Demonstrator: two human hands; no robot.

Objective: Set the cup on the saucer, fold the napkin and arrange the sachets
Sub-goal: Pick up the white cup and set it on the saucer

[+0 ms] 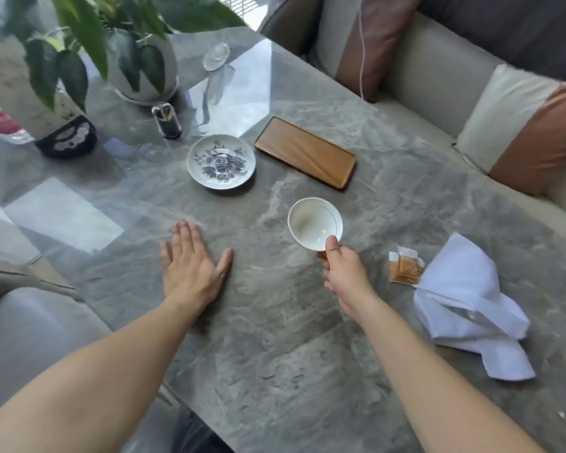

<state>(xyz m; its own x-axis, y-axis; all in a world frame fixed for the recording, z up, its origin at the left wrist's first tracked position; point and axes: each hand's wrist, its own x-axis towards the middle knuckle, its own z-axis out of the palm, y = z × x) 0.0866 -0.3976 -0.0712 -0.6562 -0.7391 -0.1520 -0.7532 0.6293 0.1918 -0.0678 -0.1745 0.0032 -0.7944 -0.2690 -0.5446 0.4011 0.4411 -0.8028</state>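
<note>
Above the grey surface [275,322], the right hand [343,273] grips the cup [314,223] by its handle; the left hand [190,256] rests flat, released. Judged next: carry it to the saucer [221,161] at 10 o'clock and seat it centred.

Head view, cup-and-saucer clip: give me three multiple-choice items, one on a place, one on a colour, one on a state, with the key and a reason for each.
1. Where is the wooden tray relative to the saucer?
A. To its right
B. On top of it
C. To its left

2. What colour is the napkin?
A. Red
B. White
C. Black

3. What is the state of the cup?
A. Standing on the saucer
C. Lying under the napkin
B. Held in the right hand, empty

Key:
1 A: the tray lies just right of the saucer on the table.
2 B: the crumpled cloth beside the sachets is white.
3 B: the right hand grips it near the handle, clear of the bare saucer, while the left hand lies flat.
</note>
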